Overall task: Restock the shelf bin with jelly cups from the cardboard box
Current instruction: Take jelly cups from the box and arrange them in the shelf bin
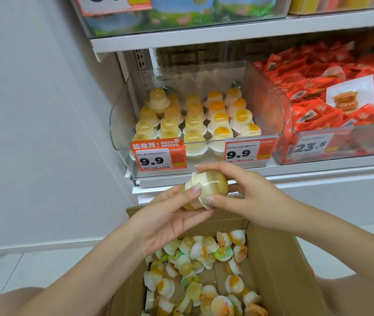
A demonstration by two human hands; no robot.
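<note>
Jelly cups (204,190): we pinch two in both hands, left hand (176,215), right hand (247,192), axis sideways, shelf bin (279,106) directly beyond.

Single head-worn wide-angle view, looks forward and down. Close range: both hands meet at frame centre, left hand (176,215), right hand (247,197). Cardboard box (279,270) nearest, bottom of frame, cut by lower edge. Shelf bin (272,106) farther, straight ahead. White wall at left. No second view.
</note>
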